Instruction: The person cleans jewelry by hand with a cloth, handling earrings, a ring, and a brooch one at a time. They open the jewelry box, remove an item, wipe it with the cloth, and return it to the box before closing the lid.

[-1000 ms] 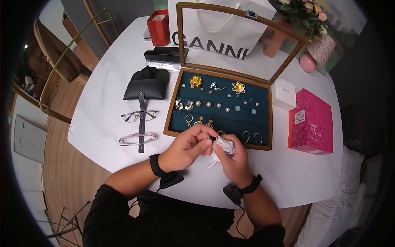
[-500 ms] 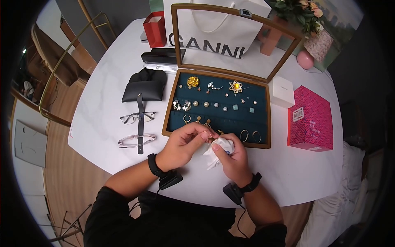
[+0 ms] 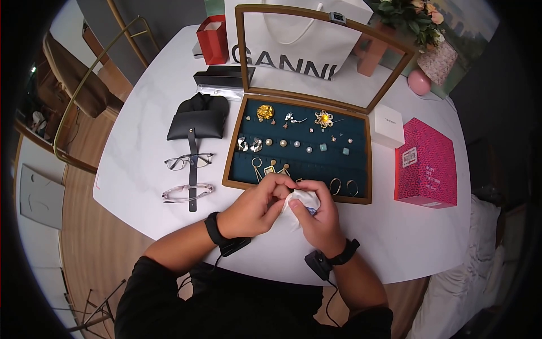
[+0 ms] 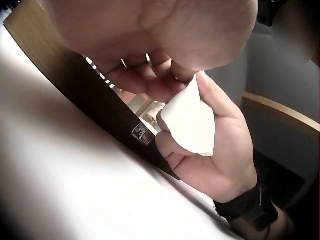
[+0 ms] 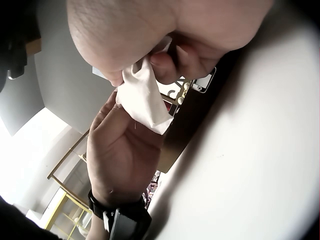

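Both hands meet over the front edge of the jewelry case (image 3: 370, 164). My right hand (image 3: 323, 217) grips a crumpled white cloth (image 3: 305, 199), its thumb pressed on top. Against the cloth's left side, my left hand (image 3: 253, 208) has its thumb and fingers bent in a pinch; the small gold piece seen there earlier is hidden between cloth and fingers. In the left wrist view, a fold of the cloth (image 4: 190, 120) hangs below the joined fingertips. The right wrist view shows the left fingertips touching the cloth (image 5: 142, 97).
Earrings and brooches lie in rows on the case's dark green lining (image 3: 344, 124), its glass lid (image 3: 248, 56) raised. Glasses (image 3: 189, 162) and a black pouch (image 3: 197, 124) lie left; a white box (image 3: 387, 125) and pink box (image 3: 426, 164) stand right. Behind is a GANNI bag (image 3: 293, 51).
Half a second ago a thin gold piece showed in my left fingers, apart from the cloth. Those fingers have moved in against the cloth, and the piece is out of sight.
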`<state>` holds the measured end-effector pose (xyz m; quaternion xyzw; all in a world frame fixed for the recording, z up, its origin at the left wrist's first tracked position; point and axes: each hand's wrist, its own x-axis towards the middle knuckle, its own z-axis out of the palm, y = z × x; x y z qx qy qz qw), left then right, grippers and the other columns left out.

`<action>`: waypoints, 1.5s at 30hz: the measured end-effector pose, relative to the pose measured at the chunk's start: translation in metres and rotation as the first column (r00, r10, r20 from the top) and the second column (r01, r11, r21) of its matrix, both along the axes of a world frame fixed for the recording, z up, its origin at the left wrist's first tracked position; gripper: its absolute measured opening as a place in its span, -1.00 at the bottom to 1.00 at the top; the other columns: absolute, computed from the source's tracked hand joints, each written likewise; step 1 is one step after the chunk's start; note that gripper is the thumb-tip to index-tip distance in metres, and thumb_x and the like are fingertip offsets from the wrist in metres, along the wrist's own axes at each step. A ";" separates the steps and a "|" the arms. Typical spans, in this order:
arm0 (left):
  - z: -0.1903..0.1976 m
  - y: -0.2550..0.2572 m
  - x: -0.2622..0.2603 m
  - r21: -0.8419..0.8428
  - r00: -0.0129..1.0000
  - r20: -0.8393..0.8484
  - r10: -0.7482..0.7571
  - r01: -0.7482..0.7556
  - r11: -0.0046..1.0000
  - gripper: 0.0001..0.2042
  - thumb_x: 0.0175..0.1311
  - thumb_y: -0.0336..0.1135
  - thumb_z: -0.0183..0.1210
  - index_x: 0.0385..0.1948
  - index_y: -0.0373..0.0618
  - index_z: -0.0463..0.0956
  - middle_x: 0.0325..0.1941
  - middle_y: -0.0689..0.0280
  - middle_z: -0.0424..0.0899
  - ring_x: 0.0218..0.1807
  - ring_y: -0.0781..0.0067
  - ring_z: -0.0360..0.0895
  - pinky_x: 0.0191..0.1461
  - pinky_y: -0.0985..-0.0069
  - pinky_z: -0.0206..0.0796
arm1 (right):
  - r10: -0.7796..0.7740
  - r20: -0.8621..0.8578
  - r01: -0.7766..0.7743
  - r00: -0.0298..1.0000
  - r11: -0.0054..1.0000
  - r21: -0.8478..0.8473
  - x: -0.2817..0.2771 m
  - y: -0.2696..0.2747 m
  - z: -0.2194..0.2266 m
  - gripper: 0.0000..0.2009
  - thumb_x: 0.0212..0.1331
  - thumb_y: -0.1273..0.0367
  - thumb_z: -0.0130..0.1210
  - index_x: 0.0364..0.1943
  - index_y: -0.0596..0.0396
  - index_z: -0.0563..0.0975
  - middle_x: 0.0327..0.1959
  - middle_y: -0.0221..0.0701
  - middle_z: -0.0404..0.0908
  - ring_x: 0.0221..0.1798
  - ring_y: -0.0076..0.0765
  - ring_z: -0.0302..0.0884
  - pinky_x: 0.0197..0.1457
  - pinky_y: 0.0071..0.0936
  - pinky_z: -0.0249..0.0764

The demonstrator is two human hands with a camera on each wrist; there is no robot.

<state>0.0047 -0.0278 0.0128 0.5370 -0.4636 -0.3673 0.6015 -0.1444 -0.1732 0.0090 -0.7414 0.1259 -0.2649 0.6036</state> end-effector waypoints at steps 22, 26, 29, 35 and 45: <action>0.036 0.008 0.063 0.063 0.865 0.431 0.255 -0.311 0.948 -0.85 0.58 -0.57 0.21 0.00 -0.26 0.76 -0.14 0.23 0.85 -0.12 0.47 0.76 0.04 0.50 0.55 | -0.103 -0.103 0.127 0.989 0.955 0.268 0.003 -0.009 0.000 -0.81 0.56 0.33 0.32 -0.04 0.18 0.61 -0.22 -0.50 0.69 -0.17 -0.72 0.53 -0.09 -0.59 0.50; 0.033 0.008 0.070 0.106 0.878 0.283 0.385 -0.428 0.898 -0.91 0.56 -0.56 0.25 -0.08 -0.30 0.73 -0.14 0.24 0.82 -0.12 0.49 0.81 0.06 0.52 0.57 | -0.047 -0.107 0.077 0.993 0.953 0.293 0.003 -0.006 0.001 -0.81 0.56 0.34 0.32 -0.03 0.18 0.61 -0.22 -0.49 0.70 -0.16 -0.71 0.55 -0.08 -0.59 0.51; 0.038 0.011 0.075 0.077 0.751 0.558 0.353 -0.471 0.879 -0.93 0.49 -0.55 0.32 -0.11 -0.25 0.75 -0.21 0.22 0.79 -0.14 0.40 0.79 0.04 0.49 0.55 | -0.024 -0.109 0.053 0.994 0.960 0.274 0.004 -0.003 0.001 -0.81 0.55 0.34 0.32 -0.04 0.19 0.62 -0.22 -0.48 0.71 -0.16 -0.70 0.56 -0.08 -0.59 0.52; 0.034 0.011 0.081 0.018 0.572 0.758 0.313 -0.498 0.867 -0.91 0.33 -0.57 0.39 -0.22 -0.16 0.76 -0.22 0.17 0.76 -0.15 0.17 0.70 -0.04 0.28 0.53 | -0.012 -0.100 0.037 0.995 0.969 0.246 0.004 -0.004 -0.002 -0.81 0.54 0.34 0.34 -0.04 0.19 0.62 -0.22 -0.47 0.72 -0.16 -0.68 0.58 -0.08 -0.57 0.53; 0.020 0.008 0.085 -0.069 0.531 0.793 0.300 -0.410 0.910 -0.89 0.23 -0.58 0.44 -0.30 -0.17 0.72 -0.21 0.16 0.76 -0.12 0.00 0.66 -0.02 0.20 0.50 | -0.009 -0.113 0.035 0.994 0.971 0.235 0.005 -0.005 -0.004 -0.81 0.51 0.35 0.36 -0.05 0.19 0.63 -0.24 -0.46 0.73 -0.19 -0.66 0.59 -0.10 -0.55 0.53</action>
